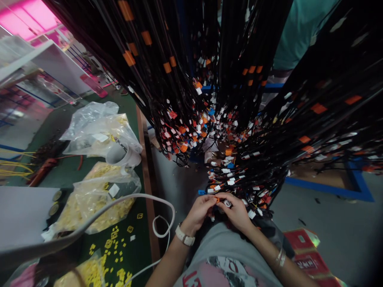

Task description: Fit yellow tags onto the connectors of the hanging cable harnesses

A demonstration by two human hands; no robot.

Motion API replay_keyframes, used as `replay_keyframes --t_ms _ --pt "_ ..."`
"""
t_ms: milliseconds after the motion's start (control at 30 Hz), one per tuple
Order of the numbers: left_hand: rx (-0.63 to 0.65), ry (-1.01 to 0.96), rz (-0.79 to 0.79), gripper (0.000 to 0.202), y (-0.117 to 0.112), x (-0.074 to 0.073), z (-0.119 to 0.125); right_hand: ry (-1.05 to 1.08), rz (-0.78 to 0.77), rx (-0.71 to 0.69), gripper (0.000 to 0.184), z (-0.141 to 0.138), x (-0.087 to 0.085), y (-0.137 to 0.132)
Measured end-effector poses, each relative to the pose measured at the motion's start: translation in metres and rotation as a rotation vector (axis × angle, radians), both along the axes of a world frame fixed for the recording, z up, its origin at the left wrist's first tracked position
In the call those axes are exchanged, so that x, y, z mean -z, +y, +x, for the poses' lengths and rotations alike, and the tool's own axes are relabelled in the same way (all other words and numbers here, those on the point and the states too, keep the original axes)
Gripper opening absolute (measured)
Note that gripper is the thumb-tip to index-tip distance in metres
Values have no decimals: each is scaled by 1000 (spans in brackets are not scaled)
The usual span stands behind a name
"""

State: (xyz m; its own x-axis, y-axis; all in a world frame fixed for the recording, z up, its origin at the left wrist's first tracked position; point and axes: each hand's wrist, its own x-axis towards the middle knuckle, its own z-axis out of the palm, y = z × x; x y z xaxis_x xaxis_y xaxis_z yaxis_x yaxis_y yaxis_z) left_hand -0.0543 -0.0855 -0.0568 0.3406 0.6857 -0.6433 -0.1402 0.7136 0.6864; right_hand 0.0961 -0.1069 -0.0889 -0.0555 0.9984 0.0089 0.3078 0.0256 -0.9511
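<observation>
At the lower centre of the frame, the left hand (198, 213) and right hand (236, 210) meet, fingertips pinched on a small orange connector (216, 199), black cables (161, 87) hanging across upper centre

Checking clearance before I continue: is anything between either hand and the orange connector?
Nothing visible: the left hand and right hand both touch the orange connector. A blue connector sits just beyond the left hand, not between.

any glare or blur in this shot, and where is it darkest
Head view: bright pink glare, upper left; head view: orange tags at right look smeared, left hand and right hand clearer; head view: top-right corner almost black.
</observation>
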Motion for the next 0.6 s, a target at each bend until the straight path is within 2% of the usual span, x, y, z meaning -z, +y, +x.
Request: replay_keyframes --t_ms 133,367,600 --pt "-10 -26 13 40 1 0 2 10 18 -8 21 0 -1 0" --pt "-26 -90 15 29 -2 4 6 48 -12 -3 23 2 -3 1" --pt "-52 -41 40 24 -3 3 9 126 -92 26 22 -1 -7 1"
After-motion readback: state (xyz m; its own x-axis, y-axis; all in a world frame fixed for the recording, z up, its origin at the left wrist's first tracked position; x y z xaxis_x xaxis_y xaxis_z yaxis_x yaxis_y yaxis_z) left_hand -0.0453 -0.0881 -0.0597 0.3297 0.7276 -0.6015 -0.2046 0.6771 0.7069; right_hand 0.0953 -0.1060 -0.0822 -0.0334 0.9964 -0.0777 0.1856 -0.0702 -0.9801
